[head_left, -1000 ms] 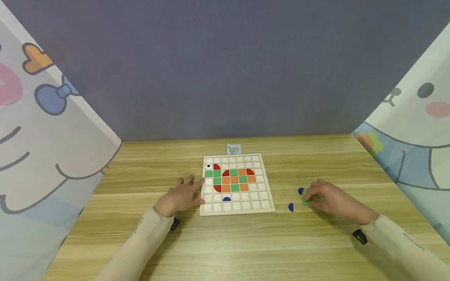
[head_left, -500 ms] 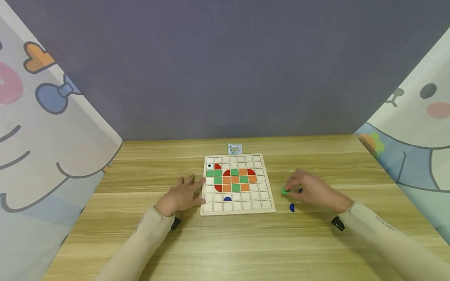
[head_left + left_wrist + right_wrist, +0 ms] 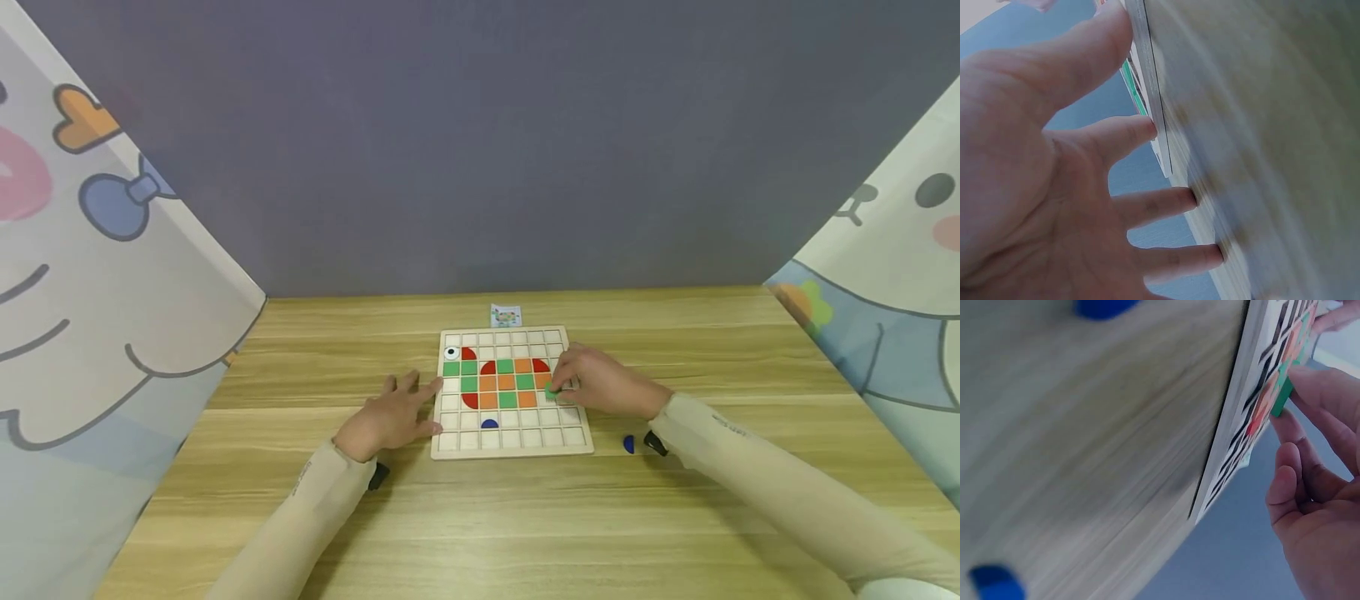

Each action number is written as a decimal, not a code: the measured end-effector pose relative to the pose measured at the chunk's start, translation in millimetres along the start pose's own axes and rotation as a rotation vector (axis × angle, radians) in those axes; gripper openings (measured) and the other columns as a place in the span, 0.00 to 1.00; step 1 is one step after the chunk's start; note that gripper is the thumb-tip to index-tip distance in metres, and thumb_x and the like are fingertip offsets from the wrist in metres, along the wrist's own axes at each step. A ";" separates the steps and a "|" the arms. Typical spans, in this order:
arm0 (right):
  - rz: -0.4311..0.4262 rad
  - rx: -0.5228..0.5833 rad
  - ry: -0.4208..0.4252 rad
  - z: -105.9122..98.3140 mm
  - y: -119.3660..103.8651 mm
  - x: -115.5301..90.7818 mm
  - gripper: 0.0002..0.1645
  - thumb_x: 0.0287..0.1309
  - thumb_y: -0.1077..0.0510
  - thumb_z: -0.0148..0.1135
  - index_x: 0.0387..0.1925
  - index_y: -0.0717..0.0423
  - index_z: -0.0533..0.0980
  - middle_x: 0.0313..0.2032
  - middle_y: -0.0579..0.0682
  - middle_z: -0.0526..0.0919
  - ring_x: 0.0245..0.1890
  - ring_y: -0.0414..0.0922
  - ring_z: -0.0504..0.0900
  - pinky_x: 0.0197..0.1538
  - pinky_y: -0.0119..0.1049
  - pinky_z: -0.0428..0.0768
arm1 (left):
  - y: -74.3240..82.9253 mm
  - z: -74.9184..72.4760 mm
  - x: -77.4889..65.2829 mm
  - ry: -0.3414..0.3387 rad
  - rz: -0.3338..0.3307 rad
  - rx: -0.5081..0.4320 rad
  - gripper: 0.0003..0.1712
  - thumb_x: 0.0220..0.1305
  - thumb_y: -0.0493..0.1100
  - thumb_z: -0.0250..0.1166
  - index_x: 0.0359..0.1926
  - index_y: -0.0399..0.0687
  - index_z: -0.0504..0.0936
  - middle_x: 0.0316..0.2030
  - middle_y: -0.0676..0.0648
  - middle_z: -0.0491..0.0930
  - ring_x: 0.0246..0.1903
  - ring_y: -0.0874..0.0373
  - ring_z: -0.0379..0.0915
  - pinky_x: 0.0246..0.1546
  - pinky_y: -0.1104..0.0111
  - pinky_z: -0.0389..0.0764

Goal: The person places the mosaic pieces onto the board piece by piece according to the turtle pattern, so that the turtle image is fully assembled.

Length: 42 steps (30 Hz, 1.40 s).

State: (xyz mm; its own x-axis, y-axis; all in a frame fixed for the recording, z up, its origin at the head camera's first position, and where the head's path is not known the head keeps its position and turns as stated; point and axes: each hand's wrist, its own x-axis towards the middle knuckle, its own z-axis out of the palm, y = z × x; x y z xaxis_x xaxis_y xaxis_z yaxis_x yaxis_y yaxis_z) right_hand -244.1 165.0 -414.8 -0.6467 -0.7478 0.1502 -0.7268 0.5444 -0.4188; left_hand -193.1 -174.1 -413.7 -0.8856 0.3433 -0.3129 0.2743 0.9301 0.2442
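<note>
A pale wooden grid board (image 3: 525, 439) lies on the table, with green, orange and red tiles, a white eye piece (image 3: 451, 352) and a blue half-circle (image 3: 489, 423) set in its cells. My right hand (image 3: 607, 385) pinches a green square tile (image 3: 551, 392) between thumb and finger over the board's right part, beside an orange tile. In the right wrist view this green tile (image 3: 1282, 395) is tilted. My left hand (image 3: 386, 421) lies at the board's left edge with fingers spread. Its thumb (image 3: 1107, 31) and index finger (image 3: 1138, 131) touch that edge.
A loose blue half-circle (image 3: 628, 443) lies on the table right of the board, and a second blue piece (image 3: 997, 584) shows in the right wrist view. Behind the board lies a small printed card (image 3: 506, 316). A grey partition (image 3: 510, 150) stands at the table's back.
My right hand has carried the green tile left from the loose blue pieces to above the board. The right forearm now hides one blue piece in the head view. My left hand stays put.
</note>
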 end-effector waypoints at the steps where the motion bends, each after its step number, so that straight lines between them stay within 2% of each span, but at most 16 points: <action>1: 0.001 -0.004 -0.013 1.0 -1.0 2.5 0.07 0.48 0.61 0.72 0.32 0.51 0.85 0.32 0.40 0.79 0.35 0.40 0.73 0.50 0.41 0.73 | 0.4 -0.1 0.2 0.000 0.000 0.004 0.44 0.62 0.59 0.60 0.74 0.56 0.52 0.71 0.33 0.45 0.64 0.24 0.41 0.48 0.29 0.58; 3: 0.011 0.003 -0.036 2.5 -3.4 6.3 0.07 0.48 0.61 0.73 0.32 0.51 0.86 0.32 0.40 0.79 0.35 0.40 0.73 0.57 0.44 0.69 | 1.1 -0.3 0.6 0.001 -0.002 0.010 0.44 0.62 0.59 0.59 0.74 0.56 0.52 0.71 0.33 0.45 0.64 0.24 0.41 0.48 0.29 0.58; 6: 0.031 0.013 -0.057 4.3 -5.3 9.2 0.07 0.48 0.61 0.73 0.32 0.50 0.86 0.31 0.39 0.79 0.36 0.39 0.72 0.61 0.46 0.64 | 1.5 -0.6 0.6 0.001 -0.004 0.015 0.44 0.62 0.60 0.59 0.74 0.56 0.52 0.71 0.33 0.45 0.64 0.24 0.41 0.48 0.29 0.58; 12: 0.047 0.003 -0.082 7.9 -5.9 10.4 0.07 0.47 0.61 0.73 0.32 0.49 0.86 0.32 0.37 0.78 0.36 0.38 0.71 0.48 0.39 0.73 | 1.4 -0.4 0.9 -0.002 -0.011 0.007 0.44 0.62 0.59 0.60 0.74 0.56 0.52 0.71 0.33 0.45 0.64 0.25 0.40 0.49 0.29 0.57; 13: 0.049 0.002 -0.084 8.4 -6.3 10.3 0.07 0.47 0.61 0.73 0.32 0.49 0.86 0.32 0.37 0.78 0.36 0.38 0.70 0.44 0.37 0.74 | 1.3 -0.3 1.0 -0.003 -0.012 0.004 0.44 0.62 0.59 0.60 0.74 0.56 0.52 0.71 0.33 0.45 0.65 0.24 0.40 0.49 0.29 0.57; 16: 0.046 0.006 -0.079 9.5 -8.5 9.6 0.06 0.47 0.61 0.73 0.31 0.50 0.86 0.32 0.38 0.78 0.36 0.38 0.70 0.40 0.34 0.75 | 1.2 -0.6 0.7 -0.004 -0.012 -0.008 0.44 0.62 0.59 0.60 0.74 0.56 0.52 0.71 0.33 0.44 0.64 0.24 0.40 0.49 0.29 0.57; 21: 0.012 -0.019 -0.047 11.4 -12.0 6.5 0.05 0.49 0.63 0.72 0.31 0.53 0.86 0.33 0.40 0.77 0.36 0.38 0.70 0.39 0.32 0.75 | 0.1 -0.5 0.1 0.001 -0.008 -0.012 0.43 0.62 0.58 0.60 0.74 0.55 0.53 0.71 0.33 0.44 0.64 0.24 0.40 0.48 0.28 0.57; 23: 0.005 -0.036 -0.037 11.0 -13.1 3.6 0.06 0.50 0.63 0.71 0.33 0.53 0.86 0.34 0.41 0.77 0.36 0.38 0.70 0.41 0.32 0.75 | -0.6 0.0 0.0 0.000 -0.010 -0.009 0.43 0.63 0.58 0.60 0.74 0.55 0.53 0.71 0.33 0.44 0.64 0.24 0.40 0.47 0.28 0.57; 28: 0.017 -0.019 -0.002 1.4 -12.1 -16.1 0.10 0.53 0.63 0.68 0.39 0.55 0.85 0.37 0.42 0.77 0.38 0.40 0.71 0.42 0.35 0.75 | 0.0 0.3 -0.2 -0.001 -0.009 -0.012 0.43 0.62 0.58 0.60 0.74 0.55 0.53 0.71 0.33 0.45 0.64 0.24 0.40 0.47 0.28 0.57; 29: 0.017 -0.007 0.006 -1.2 -10.8 -22.1 0.10 0.53 0.63 0.68 0.39 0.55 0.85 0.38 0.42 0.77 0.38 0.40 0.71 0.40 0.35 0.76 | 0.5 0.1 -0.3 -0.001 -0.007 -0.015 0.43 0.62 0.58 0.60 0.74 0.55 0.53 0.71 0.33 0.45 0.64 0.24 0.40 0.47 0.28 0.57; 30: 0.009 -0.001 0.016 -3.7 -8.8 -28.3 0.09 0.52 0.64 0.69 0.38 0.55 0.85 0.38 0.41 0.77 0.39 0.40 0.72 0.44 0.38 0.76 | 0.9 -0.1 -0.1 -0.001 -0.005 -0.014 0.43 0.62 0.58 0.60 0.74 0.56 0.53 0.71 0.33 0.45 0.64 0.24 0.40 0.47 0.28 0.57; 32: -0.009 0.001 0.020 -8.0 -5.2 -41.5 0.08 0.50 0.65 0.70 0.34 0.53 0.85 0.37 0.40 0.78 0.39 0.40 0.73 0.45 0.38 0.76 | 1.6 -0.8 -0.2 -0.002 -0.004 -0.015 0.43 0.62 0.58 0.60 0.74 0.56 0.53 0.71 0.33 0.44 0.64 0.24 0.40 0.48 0.28 0.57; 36: -0.032 -0.013 -0.032 -12.2 0.8 -67.4 0.11 0.47 0.65 0.72 0.30 0.46 0.84 0.36 0.37 0.78 0.39 0.38 0.74 0.45 0.37 0.77 | 1.8 -1.7 -0.4 -0.004 -0.004 -0.013 0.44 0.62 0.59 0.60 0.74 0.56 0.52 0.71 0.33 0.44 0.64 0.24 0.40 0.48 0.28 0.56; 37: -0.018 -0.006 -0.054 -13.0 1.1 -73.4 0.12 0.47 0.65 0.72 0.31 0.44 0.84 0.36 0.36 0.78 0.39 0.37 0.74 0.41 0.35 0.77 | 1.7 -1.8 -0.7 -0.004 -0.003 -0.013 0.44 0.62 0.59 0.60 0.74 0.56 0.52 0.71 0.33 0.44 0.64 0.24 0.40 0.48 0.28 0.57; 42: 0.022 0.068 -0.125 -13.3 2.1 -94.7 0.16 0.47 0.68 0.71 0.35 0.44 0.83 0.39 0.36 0.77 0.40 0.36 0.75 0.41 0.33 0.78 | 1.1 -1.7 -0.7 -0.004 -0.004 -0.006 0.43 0.63 0.59 0.60 0.74 0.56 0.52 0.71 0.33 0.44 0.64 0.24 0.40 0.48 0.28 0.57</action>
State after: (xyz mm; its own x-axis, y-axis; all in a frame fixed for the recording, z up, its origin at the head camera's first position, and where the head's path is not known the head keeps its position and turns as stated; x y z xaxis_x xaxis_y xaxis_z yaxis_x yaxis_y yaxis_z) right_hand -187.4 241.9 -418.0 -0.6253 -0.7798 0.0293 -0.6928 0.5375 -0.4808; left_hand -192.8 -173.6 -411.7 -0.8850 0.3402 -0.3180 0.2685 0.9307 0.2484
